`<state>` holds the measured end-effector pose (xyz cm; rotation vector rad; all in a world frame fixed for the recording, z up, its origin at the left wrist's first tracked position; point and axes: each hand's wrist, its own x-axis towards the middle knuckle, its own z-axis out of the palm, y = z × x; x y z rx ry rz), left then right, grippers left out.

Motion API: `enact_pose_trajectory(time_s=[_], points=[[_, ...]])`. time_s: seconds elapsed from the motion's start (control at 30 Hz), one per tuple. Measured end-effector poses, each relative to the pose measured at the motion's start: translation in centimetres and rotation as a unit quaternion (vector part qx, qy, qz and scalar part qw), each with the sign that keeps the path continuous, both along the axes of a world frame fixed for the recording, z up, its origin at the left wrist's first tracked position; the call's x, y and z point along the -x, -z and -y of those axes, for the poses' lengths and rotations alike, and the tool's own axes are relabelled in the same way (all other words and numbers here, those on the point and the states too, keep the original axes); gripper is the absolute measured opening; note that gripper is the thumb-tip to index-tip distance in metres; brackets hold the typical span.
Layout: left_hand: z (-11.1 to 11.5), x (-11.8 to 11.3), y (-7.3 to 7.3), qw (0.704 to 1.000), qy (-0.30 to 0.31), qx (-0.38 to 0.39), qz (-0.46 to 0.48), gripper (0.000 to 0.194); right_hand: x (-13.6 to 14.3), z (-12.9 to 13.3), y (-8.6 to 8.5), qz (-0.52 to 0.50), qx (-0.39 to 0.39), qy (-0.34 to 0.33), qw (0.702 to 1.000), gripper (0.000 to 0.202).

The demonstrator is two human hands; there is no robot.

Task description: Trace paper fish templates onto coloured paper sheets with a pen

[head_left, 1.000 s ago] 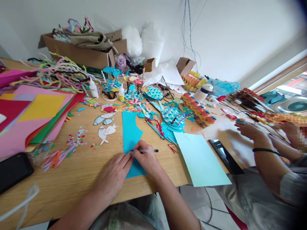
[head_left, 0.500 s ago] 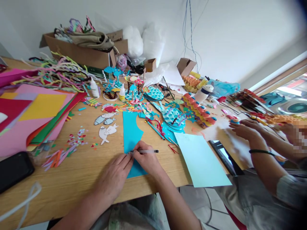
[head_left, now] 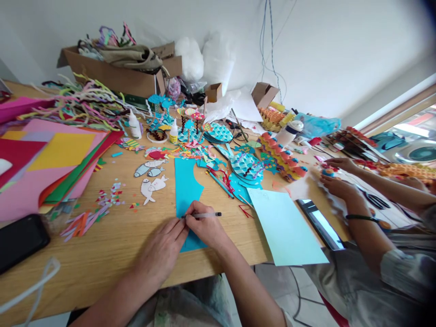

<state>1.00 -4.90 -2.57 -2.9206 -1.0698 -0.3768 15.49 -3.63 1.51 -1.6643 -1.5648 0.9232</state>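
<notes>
While a slim translucent pen (head_left: 210, 215) is pinched in the right hand (head_left: 204, 225), the blue sheet (head_left: 185, 186), concavely cut along one edge, is held on the wooden desk (head_left: 95, 259) under the flattened left hand (head_left: 163, 243). Pen tip hard to make out; sheet's lower part partly covered by both hands.
</notes>
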Motion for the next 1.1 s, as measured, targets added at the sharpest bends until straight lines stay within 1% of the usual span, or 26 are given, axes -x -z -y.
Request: enact_pose_trajectory(time_s=[0.1, 0.2, 0.33, 0.67, 0.93, 1.1], points=[[0.1, 0.0, -0.4, 1.000, -0.008, 0.015, -0.005, 0.038, -0.1, -0.2, 0.0, -0.011, 0.004, -0.005, 1.000, 0.012], [0.1, 0.1, -1.1, 0.999, -0.011, 0.036, -0.022, 0.041, -0.4, -0.3, 0.0, -0.042, 0.007, 0.011, 0.999, 0.011], [0.1, 0.2, -1.8, 0.997, -0.021, 0.062, -0.045, 0.042, -0.8, -0.4, 0.1, -0.025, -0.002, 0.025, 0.999, 0.010], [0.1, 0.2, -1.4, 0.997, -0.033, 0.061, -0.026, 0.040, -0.4, -0.2, 0.0, -0.002, -0.003, -0.002, 1.000, 0.011], [0.0, 0.1, -1.6, 0.997, -0.032, 0.061, -0.028, 0.036, -0.1, -0.8, -0.8, 0.003, 0.031, -0.032, 0.999, 0.013], [0.0, 0.2, -1.8, 0.997, -0.031, 0.063, -0.029, 0.034, -0.2, -1.4, -0.6, -0.013, 0.055, -0.068, 0.996, 0.011]])
